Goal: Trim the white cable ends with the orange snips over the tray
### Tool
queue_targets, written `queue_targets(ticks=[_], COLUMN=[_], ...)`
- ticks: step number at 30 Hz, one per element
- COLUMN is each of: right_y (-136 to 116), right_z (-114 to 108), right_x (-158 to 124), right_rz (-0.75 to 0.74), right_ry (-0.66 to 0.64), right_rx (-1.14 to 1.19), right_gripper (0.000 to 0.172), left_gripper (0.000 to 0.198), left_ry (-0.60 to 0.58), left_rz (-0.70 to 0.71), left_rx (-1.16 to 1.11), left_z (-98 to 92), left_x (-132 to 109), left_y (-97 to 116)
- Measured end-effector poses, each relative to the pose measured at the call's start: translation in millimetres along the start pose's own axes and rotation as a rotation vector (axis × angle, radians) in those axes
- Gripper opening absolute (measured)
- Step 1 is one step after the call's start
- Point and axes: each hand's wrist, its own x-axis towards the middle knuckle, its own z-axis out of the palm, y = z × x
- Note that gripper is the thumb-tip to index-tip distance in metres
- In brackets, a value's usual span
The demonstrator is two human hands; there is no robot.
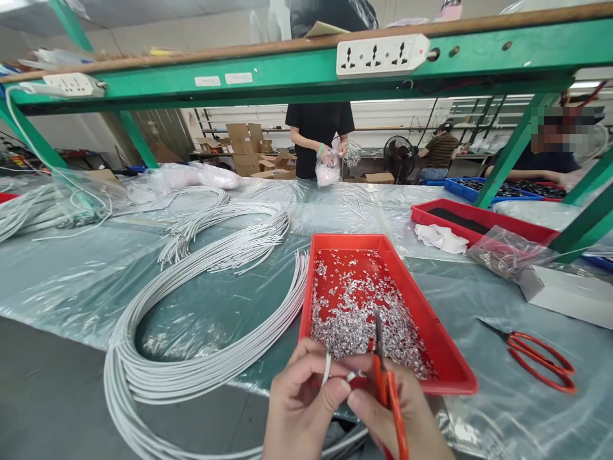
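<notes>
My left hand [299,406] pinches the end of a thin white cable [327,368] at the bottom centre. My right hand [400,415] meets it fingertip to fingertip, touching a small metal piece at the cable end, and also holds orange-handled scissors [387,383] with the blades pointing up. Just beyond my hands sits a red tray [450,367] filled with several small silvery metal terminals [357,306]. A big looped bundle of white cables [201,358] lies to the left on the plastic-covered table.
A second pair of orange scissors [539,358] lies at right. Another red tray [483,220] with a white cloth, a clear bag [507,252] and a white box [569,291] stand behind. A person in a black shirt [318,137] handles a bag across the table. A green shelf frame [297,70] spans overhead.
</notes>
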Motion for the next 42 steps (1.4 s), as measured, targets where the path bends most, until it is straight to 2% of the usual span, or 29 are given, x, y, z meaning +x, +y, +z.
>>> queue_targets(ticks=[2, 4, 6, 10, 17, 21, 28, 34, 37, 40, 42], right_y=[8.6, 12.2, 9.9, -2.8, -6.3, -1.1, -3.5, 0.3, 4.7, 3.2, -0.5], right_z=[13.4, 20.6, 23.7, 26.1, 29.7, 27.1, 23.2, 21.6, 19.5, 19.1, 19.9], right_x=[7.4, 12.2, 14.1, 13.7, 16.9, 19.2, 21.9, 23.6, 22.9, 21.3, 20.4], right_rz=[0.025, -0.007, -0.020, -0.034, -0.128, -0.143, -0.201, -0.289, -0.364, -0.387, -0.350], right_ry=[-0.076, -0.124, -0.083, 0.023, 0.017, 0.003, 0.001, -0.004, 0.037, 0.050, 0.035], right_rx=[0.233, 0.367, 0.332, 0.076, 0.081, 0.083, -0.184, -0.556, -0.742, -0.756, -0.724], right_gripper=[0.039, 0.039, 0.044, 0.041, 0.040, 0.034, 0.027, 0.028, 0.025, 0.027, 0.030], left_gripper=[0.018, 0.013, 0.013, 0.015, 0.026, 0.035, 0.033, 0.019, 0.013, 0.009, 0.009], left_ry=[-0.019, -0.092, -0.164, -0.189, -0.362, -0.364, -0.374, -0.337, -0.290, -0.269, -0.294], left_rz=[0.120, 0.114, 0.065, -0.028, -0.156, -0.174, -0.171, -0.179, -0.129, -0.099, -0.132], left_rx=[0.084, 0.136, 0.172, 0.187, 0.249, 0.317, 0.326, 0.426, 0.505, 0.539, 0.493], left_z=[-2.3, -7.7, -14.1, -24.8, -38.7, -39.8, -39.5, -39.6, -38.6, -39.4, -40.4], left_x=[2.2, 4.1, 5.5, 8.2, 15.6, 16.3, 17.3, 16.8, 17.8, 19.4, 20.8], left_y=[0.8, 4.7, 9.7, 16.5, 21.2, 24.5, 26.0, 26.4, 23.6, 19.9, 19.5])
